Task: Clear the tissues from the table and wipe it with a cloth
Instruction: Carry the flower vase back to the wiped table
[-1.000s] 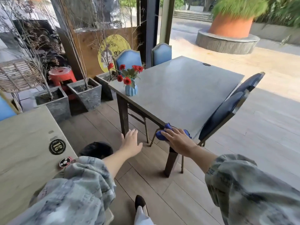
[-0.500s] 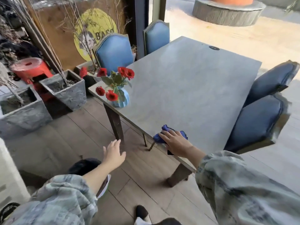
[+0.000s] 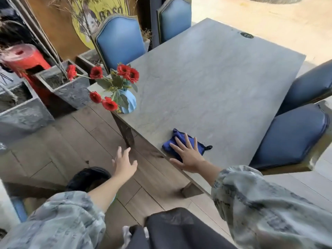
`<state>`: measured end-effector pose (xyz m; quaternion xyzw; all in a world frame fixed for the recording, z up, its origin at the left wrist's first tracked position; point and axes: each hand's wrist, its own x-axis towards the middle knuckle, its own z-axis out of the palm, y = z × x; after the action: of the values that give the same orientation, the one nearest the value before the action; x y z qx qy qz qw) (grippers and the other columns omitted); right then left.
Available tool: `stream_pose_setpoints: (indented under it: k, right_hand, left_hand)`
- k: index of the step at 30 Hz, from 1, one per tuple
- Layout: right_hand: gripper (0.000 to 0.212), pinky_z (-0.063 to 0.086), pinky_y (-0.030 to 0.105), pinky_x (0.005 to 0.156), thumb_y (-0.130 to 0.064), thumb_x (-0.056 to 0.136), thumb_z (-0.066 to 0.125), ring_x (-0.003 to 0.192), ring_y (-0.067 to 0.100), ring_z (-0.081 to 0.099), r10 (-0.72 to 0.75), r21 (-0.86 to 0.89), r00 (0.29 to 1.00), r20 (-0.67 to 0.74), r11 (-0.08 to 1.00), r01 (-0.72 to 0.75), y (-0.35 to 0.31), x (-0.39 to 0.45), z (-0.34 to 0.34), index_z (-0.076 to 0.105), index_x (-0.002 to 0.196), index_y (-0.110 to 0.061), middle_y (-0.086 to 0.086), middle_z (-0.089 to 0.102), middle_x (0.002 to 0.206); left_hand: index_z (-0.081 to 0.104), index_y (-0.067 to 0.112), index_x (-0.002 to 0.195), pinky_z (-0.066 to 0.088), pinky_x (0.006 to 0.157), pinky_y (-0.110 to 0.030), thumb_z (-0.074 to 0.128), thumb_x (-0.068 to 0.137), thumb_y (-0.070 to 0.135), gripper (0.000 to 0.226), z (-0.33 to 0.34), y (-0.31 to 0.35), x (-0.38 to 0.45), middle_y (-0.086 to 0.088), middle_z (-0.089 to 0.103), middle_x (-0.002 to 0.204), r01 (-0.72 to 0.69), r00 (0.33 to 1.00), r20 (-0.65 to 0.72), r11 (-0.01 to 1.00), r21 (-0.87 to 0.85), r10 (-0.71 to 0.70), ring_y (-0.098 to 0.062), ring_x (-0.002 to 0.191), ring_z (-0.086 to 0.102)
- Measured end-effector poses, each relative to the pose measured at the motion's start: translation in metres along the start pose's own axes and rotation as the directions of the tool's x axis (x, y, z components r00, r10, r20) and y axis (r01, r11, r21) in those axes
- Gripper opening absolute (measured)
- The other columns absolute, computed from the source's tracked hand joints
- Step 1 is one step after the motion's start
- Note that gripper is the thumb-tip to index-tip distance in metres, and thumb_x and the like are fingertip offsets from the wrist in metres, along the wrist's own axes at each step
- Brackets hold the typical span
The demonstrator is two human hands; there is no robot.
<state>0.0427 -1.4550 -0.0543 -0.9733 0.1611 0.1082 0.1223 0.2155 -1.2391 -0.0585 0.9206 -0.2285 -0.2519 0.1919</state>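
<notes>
While the yellow sign [image 3: 93, 18] behind the far chairs reads "BASO" in part, the round dark sticker [image 3: 247, 35] at the table's far corner is too small to read. Blue vase [image 3: 128, 101] of red flowers sits at the left corner of the table [image 3: 215, 83]; blue chairs [image 3: 291, 133] crowd the right edge, grey planters [image 3: 70, 87] and a red stool [image 3: 25, 58] stand left. Your right hand [image 3: 188, 155] lies flat, fingers spread, pressing the blue cloth [image 3: 181, 143] on the near table edge; cloth pokes out past the fingertips. Your left hand [image 3: 124, 164] hangs loose over the floor, holding nothing.
</notes>
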Motion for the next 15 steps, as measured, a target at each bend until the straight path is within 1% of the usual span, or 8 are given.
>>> stream_pose_setpoints:
  k: [3, 6, 8, 9, 10, 11, 12, 15]
  right_hand:
    - [0.065, -0.016, 0.057, 0.113, -0.061, 0.094, 0.033, 0.148, 0.025, -0.007, -0.075, 0.061, 0.992, -0.103, 0.995, 0.081, -0.009, 0.01, -0.017, 0.034, 0.147, -0.022, -0.002, 0.025, 0.157]
    - [0.053, -0.002, 0.053, 0.118, -0.044, 0.098, 0.042, 0.147, 0.022, 0.016, -0.101, 0.114, 0.987, -0.126, 0.987, 0.115, -0.025, 0.034, -0.031, 0.04, 0.143, -0.017, 0.003, 0.034, 0.153]
    - [0.039, 0.022, 0.048, 0.113, -0.031, 0.094, 0.05, 0.134, 0.028, 0.041, -0.085, 0.191, 0.976, -0.199, 0.974, 0.123, -0.041, 0.054, -0.041, 0.056, 0.128, -0.011, 0.009, 0.055, 0.135]
    - [0.03, 0.035, 0.045, 0.104, -0.025, 0.091, 0.051, 0.12, 0.032, 0.053, -0.058, 0.23, 0.967, -0.247, 0.966, 0.117, -0.049, 0.065, -0.045, 0.065, 0.113, -0.01, 0.011, 0.065, 0.118]
    - [0.025, 0.041, 0.042, 0.093, -0.022, 0.087, 0.051, 0.105, 0.034, 0.06, -0.016, 0.268, 0.957, -0.289, 0.959, 0.097, -0.057, 0.076, -0.048, 0.069, 0.098, -0.01, 0.011, 0.07, 0.101]
    - [0.023, 0.044, 0.039, 0.085, -0.021, 0.084, 0.05, 0.093, 0.034, 0.063, 0.032, 0.312, 0.945, -0.325, 0.947, 0.075, -0.065, 0.088, -0.051, 0.07, 0.089, -0.01, 0.01, 0.071, 0.089]
    - [0.022, 0.045, 0.039, 0.082, -0.02, 0.083, 0.05, 0.088, 0.034, 0.063, 0.083, 0.367, 0.934, -0.348, 0.929, 0.054, -0.072, 0.099, -0.053, 0.07, 0.085, -0.011, 0.009, 0.071, 0.085]
    - [0.02, 0.047, 0.04, 0.088, -0.02, 0.086, 0.055, 0.096, 0.03, 0.062, 0.222, 0.528, 0.917, -0.332, 0.849, -0.014, -0.089, 0.13, -0.059, 0.072, 0.095, -0.015, 0.009, 0.072, 0.096]
  left_hand:
    - [0.03, 0.027, 0.145, 0.007, 0.119, -0.047, 0.054, 0.094, 0.024, 0.057, -0.001, 0.001, -0.01, -0.01, -0.009, 0.16, 0.023, 1.0, 0.018, 0.996, -0.083, -0.022, -0.03, 0.146, 0.011]
    - [0.027, 0.032, 0.146, 0.026, 0.114, -0.047, 0.055, 0.093, 0.026, 0.06, -0.015, -0.003, -0.008, -0.005, -0.013, 0.159, 0.037, 0.998, 0.049, 0.989, -0.146, -0.03, -0.035, 0.144, 0.016]
    - [0.022, 0.029, 0.148, 0.024, 0.115, -0.046, 0.055, 0.093, 0.03, 0.064, -0.032, -0.007, -0.001, -0.006, -0.012, 0.16, 0.052, 0.997, 0.064, 0.99, -0.13, -0.044, -0.034, 0.146, 0.009]
    - [0.02, 0.027, 0.149, 0.021, 0.116, -0.046, 0.055, 0.093, 0.031, 0.066, -0.041, -0.009, 0.005, -0.007, -0.012, 0.159, 0.06, 0.997, 0.062, 0.993, -0.103, -0.054, -0.034, 0.146, 0.006]
    - [0.018, 0.025, 0.149, 0.019, 0.117, -0.046, 0.055, 0.093, 0.032, 0.068, -0.051, -0.011, 0.012, -0.008, -0.011, 0.159, 0.064, 0.997, 0.049, 0.995, -0.072, -0.06, -0.032, 0.147, 0.003]
    - [0.016, 0.022, 0.15, 0.016, 0.118, -0.046, 0.055, 0.093, 0.032, 0.07, -0.06, -0.014, 0.019, -0.009, -0.011, 0.159, 0.063, 0.998, 0.026, 0.997, -0.044, -0.062, -0.031, 0.147, 0.0]
    - [0.015, 0.019, 0.15, 0.014, 0.119, -0.046, 0.055, 0.093, 0.032, 0.071, -0.069, -0.017, 0.027, -0.01, -0.01, 0.159, 0.062, 0.998, 0.0, 0.998, -0.019, -0.062, -0.03, 0.147, -0.003]
    - [0.012, 0.017, 0.151, 0.011, 0.119, -0.044, 0.054, 0.093, 0.034, 0.073, -0.089, -0.026, 0.048, -0.009, -0.007, 0.16, 0.106, 0.993, -0.052, 0.993, 0.043, -0.104, -0.027, 0.148, -0.004]
